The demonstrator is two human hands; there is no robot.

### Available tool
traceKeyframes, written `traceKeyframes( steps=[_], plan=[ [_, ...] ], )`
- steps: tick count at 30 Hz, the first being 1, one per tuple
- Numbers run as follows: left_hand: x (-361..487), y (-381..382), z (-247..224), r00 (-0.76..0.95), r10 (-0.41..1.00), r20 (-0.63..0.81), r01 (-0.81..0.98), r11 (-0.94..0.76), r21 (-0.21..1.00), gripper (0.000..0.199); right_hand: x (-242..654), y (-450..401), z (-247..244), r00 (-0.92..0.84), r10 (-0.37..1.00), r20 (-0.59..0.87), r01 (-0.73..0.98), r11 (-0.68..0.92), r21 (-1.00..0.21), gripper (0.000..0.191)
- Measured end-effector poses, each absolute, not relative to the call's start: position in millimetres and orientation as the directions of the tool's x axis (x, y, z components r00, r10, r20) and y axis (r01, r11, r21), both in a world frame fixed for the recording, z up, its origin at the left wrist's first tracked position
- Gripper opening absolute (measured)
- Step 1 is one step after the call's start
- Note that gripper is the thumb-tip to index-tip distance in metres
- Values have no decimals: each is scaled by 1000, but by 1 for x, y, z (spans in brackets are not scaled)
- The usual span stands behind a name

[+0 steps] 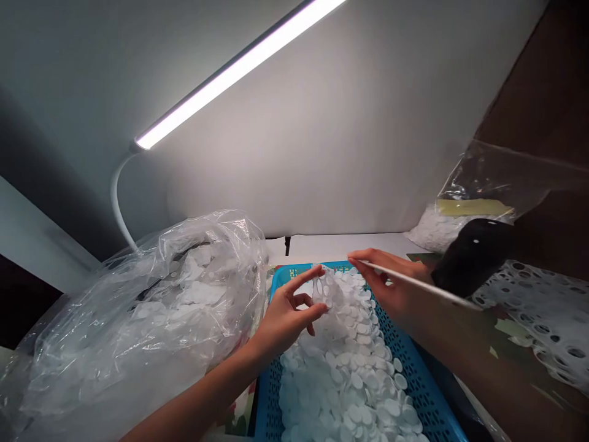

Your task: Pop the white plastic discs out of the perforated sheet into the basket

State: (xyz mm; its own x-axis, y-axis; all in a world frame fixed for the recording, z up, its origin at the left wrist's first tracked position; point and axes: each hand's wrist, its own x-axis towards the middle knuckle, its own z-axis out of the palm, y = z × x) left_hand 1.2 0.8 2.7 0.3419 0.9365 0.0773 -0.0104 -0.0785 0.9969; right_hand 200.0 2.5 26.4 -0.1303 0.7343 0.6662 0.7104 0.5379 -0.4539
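The left hand [292,307] is spread fairly wide, index finger and thumb apart, with a clear piece [326,287] between their tips; it is thin, glossy and marked with rounded shapes, too blurred to tell more. The right hand [391,276] is narrow, its fingertips pinched on one end of a strip [414,282], flat, pale, straight and thin-edged, which slants back past the wrist.

Directly below both grips lies the basket [389,334], blue plastic with slotted sides and a raised rim. It is heaped with discs [356,380], white, round, smooth and thin, overlapping at all angles; the clear piece is just over their far end.

Left of the left hand, a large bag [151,331] of crinkled, shiny clear plastic holds white pieces, some flat and rounded. Beyond the right hand, a smaller clear pouch [460,215] holds fine white bits, with a yellow band across them. Nearer that hand is a smooth black object [473,255], and right of it a white sheet [547,307] full of round holes. A lit tube lamp [239,73] on a curved neck slants above the grips.
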Motion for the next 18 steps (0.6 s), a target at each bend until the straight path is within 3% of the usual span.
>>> traceKeyframes(
  steps=[3, 7, 12, 18],
  plan=[
    [1, 1, 1, 354, 932, 78, -27, -73, 997, 54, 206, 6, 28, -102, 791, 603, 706, 485, -517, 15],
    [2, 1, 2, 362, 928, 87, -62, -69, 996, 54, 203, 3, 32, -242, 844, 478, 557, 525, -644, 16],
    [1, 0, 2, 384, 920, 73, -79, -46, 996, 60, 195, -4, 33, -428, 809, 404, 461, 579, -672, 17],
    [1, 1, 2, 364, 931, -4, -58, 27, 998, 70, 195, -6, 31, -485, 805, 342, 465, 568, -679, 21]
  ],
)
